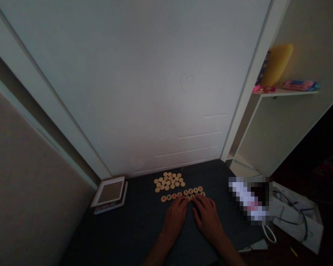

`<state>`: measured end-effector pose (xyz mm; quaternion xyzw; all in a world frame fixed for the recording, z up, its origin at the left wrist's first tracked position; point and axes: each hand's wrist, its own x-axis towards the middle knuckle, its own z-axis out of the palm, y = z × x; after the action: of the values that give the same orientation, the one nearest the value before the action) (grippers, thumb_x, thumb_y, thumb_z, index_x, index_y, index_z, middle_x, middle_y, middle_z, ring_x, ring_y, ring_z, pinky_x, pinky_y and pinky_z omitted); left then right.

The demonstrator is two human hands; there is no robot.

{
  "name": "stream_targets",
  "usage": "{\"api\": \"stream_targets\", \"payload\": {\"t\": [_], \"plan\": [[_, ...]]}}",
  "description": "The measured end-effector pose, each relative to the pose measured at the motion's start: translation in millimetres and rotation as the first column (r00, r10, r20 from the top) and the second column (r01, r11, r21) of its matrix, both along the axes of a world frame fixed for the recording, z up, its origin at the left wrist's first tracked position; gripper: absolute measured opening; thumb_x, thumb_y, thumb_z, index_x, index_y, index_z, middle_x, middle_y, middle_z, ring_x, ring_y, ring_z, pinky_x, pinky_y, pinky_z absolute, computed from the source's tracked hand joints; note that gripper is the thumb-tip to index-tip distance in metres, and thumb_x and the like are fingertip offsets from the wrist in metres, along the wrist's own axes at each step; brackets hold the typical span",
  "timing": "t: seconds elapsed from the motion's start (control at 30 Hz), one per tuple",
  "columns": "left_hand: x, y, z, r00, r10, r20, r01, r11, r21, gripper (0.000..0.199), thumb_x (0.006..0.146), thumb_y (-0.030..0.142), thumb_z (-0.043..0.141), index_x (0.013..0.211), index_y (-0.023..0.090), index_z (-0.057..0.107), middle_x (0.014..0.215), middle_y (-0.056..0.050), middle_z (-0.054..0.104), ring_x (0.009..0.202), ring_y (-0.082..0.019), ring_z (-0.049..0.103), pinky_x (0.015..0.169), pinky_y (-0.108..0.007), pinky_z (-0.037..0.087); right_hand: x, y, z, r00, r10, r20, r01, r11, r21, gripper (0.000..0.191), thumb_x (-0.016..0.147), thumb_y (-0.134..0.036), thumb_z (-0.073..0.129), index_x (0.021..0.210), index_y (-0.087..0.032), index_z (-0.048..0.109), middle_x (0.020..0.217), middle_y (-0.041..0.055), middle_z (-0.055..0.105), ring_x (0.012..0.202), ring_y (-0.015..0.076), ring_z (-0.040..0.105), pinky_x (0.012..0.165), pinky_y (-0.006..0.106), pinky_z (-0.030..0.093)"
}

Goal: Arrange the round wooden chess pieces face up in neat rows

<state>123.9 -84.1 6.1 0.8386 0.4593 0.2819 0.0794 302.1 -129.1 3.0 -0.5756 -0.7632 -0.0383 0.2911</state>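
Note:
Round wooden pieces with red and dark characters (174,196) lie in rows on the dark table (138,225). Behind them sits a cluster of plain-faced round pieces (168,183). My left hand (176,214) rests palm down at the near edge of the marked pieces, its fingertips touching the row near the middle. Beside it, my right hand (208,216) lies with its fingers spread over the right part of the row, thumb apart. Its fingers partly cover some of the nearest pieces. Neither hand is lifting a piece.
An open box (111,192) lies at the table's left edge. A pixelated object (249,199) is at the right edge, beside a white box with dark cables (302,221). A white panel (144,74) stands behind the table. A shelf (288,91) at the right holds packages.

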Motion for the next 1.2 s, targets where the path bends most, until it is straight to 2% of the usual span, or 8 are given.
{"api": "stream_targets", "payload": {"t": [0.4, 0.57, 0.73, 0.83, 0.9, 0.97, 1.1, 1.2], "plan": [[-0.2, 1.0, 0.8, 0.999, 0.009, 0.043, -0.010, 1.000, 0.007, 0.036, 0.092, 0.007, 0.053, 0.117, 0.029, 0.067, 0.117, -0.004, 0.070, 0.109, -0.024, 0.068, 0.094, -0.039, 0.059, 0.1, 1.5, 0.0, 1.000, -0.005, 0.005, 0.005, 0.999, 0.046, 0.036, 0.097, -0.024, 0.050, 0.132, -0.028, 0.058, 0.127, 0.0092, 0.064, 0.120, 0.0275, 0.058, 0.101, 0.048, 0.043], [-0.1, -1.8, 3.0, 0.997, 0.008, 0.071, -0.008, 1.000, 0.009, 0.031, 0.096, 0.013, 0.050, 0.116, 0.028, 0.067, 0.116, -0.004, 0.071, 0.109, -0.024, 0.068, 0.094, -0.038, 0.059, -0.2, 0.9, -1.0, 1.000, -0.011, -0.011, 0.011, 0.999, 0.040, 0.037, 0.097, -0.023, 0.050, 0.133, -0.027, 0.056, 0.128, 0.0098, 0.063, 0.120, 0.0278, 0.058, 0.100, 0.048, 0.044], [-7.5, -1.5, 19.3, 0.996, 0.016, 0.083, -0.021, 0.998, 0.061, 0.024, 0.098, 0.018, 0.050, 0.112, 0.026, 0.067, 0.115, -0.004, 0.071, 0.111, -0.024, 0.066, 0.100, -0.042, 0.054, 1.1, 1.6, -6.3, 0.998, -0.032, -0.051, 0.036, 0.997, 0.071, 0.037, 0.097, -0.022, 0.049, 0.133, -0.025, 0.056, 0.127, 0.0112, 0.063, 0.119, 0.0287, 0.058, 0.098, 0.048, 0.047], [-19.6, 14.4, 41.2, 0.998, 0.060, 0.002, -0.060, 0.997, 0.049, 0.020, 0.099, 0.022, 0.050, 0.107, 0.026, 0.068, 0.112, -0.005, 0.071, 0.107, -0.024, 0.066, 0.096, -0.040, 0.054, 2.3, 2.5, -8.9, 0.997, -0.031, -0.071, 0.038, 0.994, 0.098, 0.034, 0.097, -0.023, 0.049, 0.130, -0.025, 0.057, 0.124, 0.0110, 0.064, 0.117, 0.0284, 0.060, 0.096, 0.047, 0.049], [-29.4, 32.6, 55.8, 0.987, 0.107, -0.123, -0.108, 0.994, 0.000, 0.019, 0.099, 0.023, 0.051, 0.108, 0.025, 0.068, 0.115, -0.005, 0.071, 0.112, -0.023, 0.062, 0.098, -0.038, 0.051, 2.9, 2.9, -9.5, 0.996, -0.032, -0.081, 0.042, 0.992, 0.115, 0.033, 0.097, -0.023, 0.050, 0.129, -0.024, 0.058, 0.122, 0.0112, 0.065, 0.115, 0.0281, 0.061, 0.095, 0.046, 0.050], [-38.1, 53.2, 66.5, 0.977, 0.132, -0.166, -0.138, 0.990, -0.021, 0.020, 0.100, 0.024, 0.050, 0.108, 0.024, 0.068, 0.114, -0.005, 0.071, 0.112, -0.024, 0.062, 0.098, -0.038, 0.050, 3.2, 2.9, -9.3, 0.995, -0.036, -0.097, 0.049, 0.990, 0.133, 0.033, 0.097, -0.022, 0.050, 0.128, -0.024, 0.059, 0.121, 0.0114, 0.065, 0.114, 0.0279, 0.061, 0.094, 0.046, 0.051], [-43.8, 85.4, 75.0, 0.957, 0.148, -0.248, -0.172, 0.982, -0.076, 0.017, 0.097, 0.025, 0.055, 0.105, 0.025, 0.070, 0.111, -0.005, 0.072, 0.106, -0.023, 0.064, 0.090, -0.033, 0.050, 3.6, 2.5, -7.8, 0.990, -0.031, -0.138, 0.052, 0.986, 0.158, 0.030, 0.096, -0.020, 0.053, 0.125, -0.023, 0.061, 0.118, 0.0111, 0.066, 0.112, 0.0277, 0.062, 0.094, 0.046, 0.052], [-37.1, 95.0, 75.7, 0.937, 0.154, -0.313, -0.199, 0.973, -0.116, 0.016, 0.096, 0.026, 0.057, 0.099, 0.024, 0.072, 0.108, -0.007, 0.072, 0.103, -0.023, 0.066, 0.089, -0.031, 0.048, 4.1, 2.0, -6.4, 0.985, -0.020, -0.172, 0.048, 0.986, 0.160, 0.030, 0.095, -0.019, 0.054, 0.123, -0.023, 0.062, 0.117, 0.0106, 0.066, 0.110, 0.0274, 0.063, 0.094, 0.046, 0.053]]}}
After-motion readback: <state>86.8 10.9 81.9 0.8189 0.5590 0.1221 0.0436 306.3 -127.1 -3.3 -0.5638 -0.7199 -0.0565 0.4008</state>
